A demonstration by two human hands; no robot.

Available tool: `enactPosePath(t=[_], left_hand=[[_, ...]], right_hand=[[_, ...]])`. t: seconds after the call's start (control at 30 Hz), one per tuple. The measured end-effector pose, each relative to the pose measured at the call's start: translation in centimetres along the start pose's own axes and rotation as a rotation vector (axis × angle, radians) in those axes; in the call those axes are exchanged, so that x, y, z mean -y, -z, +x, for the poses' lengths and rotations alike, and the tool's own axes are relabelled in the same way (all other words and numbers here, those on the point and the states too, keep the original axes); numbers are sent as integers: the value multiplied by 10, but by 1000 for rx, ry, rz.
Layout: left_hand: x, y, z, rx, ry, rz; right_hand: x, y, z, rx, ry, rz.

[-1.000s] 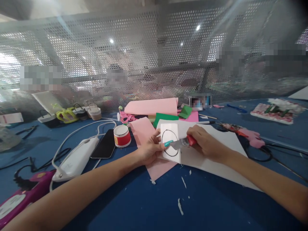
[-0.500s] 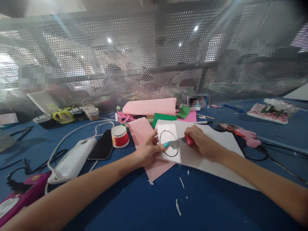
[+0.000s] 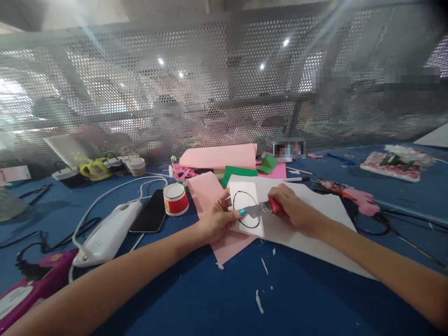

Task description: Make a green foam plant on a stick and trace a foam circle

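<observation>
My left hand (image 3: 219, 215) grips the left edge of a white foam block (image 3: 249, 193), its thumb lying on the front face. A black circle is drawn on that face. In my right hand (image 3: 292, 207) is a red-handled utility knife (image 3: 275, 205), its broad blade pointing left across the circle close to my left thumbnail. Whether the blade cuts into the foam or only lies over it I cannot tell. Under the block are a large white sheet (image 3: 308, 233) and a pink sheet (image 3: 231, 249).
Left of the hands are a red-and-white paper cup (image 3: 176, 200), a black phone (image 3: 150, 212), a white power strip (image 3: 108, 233) with its cable and a purple tool (image 3: 42, 280). A pink glue gun (image 3: 360, 198) lies to the right. White scraps (image 3: 259, 301) dot the blue table.
The view has shifted very slightly. Both hands, the foam block and the knife keep almost the same positions.
</observation>
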State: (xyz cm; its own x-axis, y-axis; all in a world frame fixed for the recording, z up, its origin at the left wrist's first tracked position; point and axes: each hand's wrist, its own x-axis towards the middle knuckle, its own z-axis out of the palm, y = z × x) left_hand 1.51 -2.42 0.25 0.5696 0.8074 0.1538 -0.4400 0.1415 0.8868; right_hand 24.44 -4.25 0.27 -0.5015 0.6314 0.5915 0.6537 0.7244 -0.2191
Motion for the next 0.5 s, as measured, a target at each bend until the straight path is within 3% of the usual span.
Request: enactPosePath(t=[0.33,0.5], left_hand=[[-2,3,-1,33,77,-111],[-2,4,-1,36,103,-99]], right_hand=[[-3,0,0,-49,-31,35],[-3,2,0,9,-15,37]])
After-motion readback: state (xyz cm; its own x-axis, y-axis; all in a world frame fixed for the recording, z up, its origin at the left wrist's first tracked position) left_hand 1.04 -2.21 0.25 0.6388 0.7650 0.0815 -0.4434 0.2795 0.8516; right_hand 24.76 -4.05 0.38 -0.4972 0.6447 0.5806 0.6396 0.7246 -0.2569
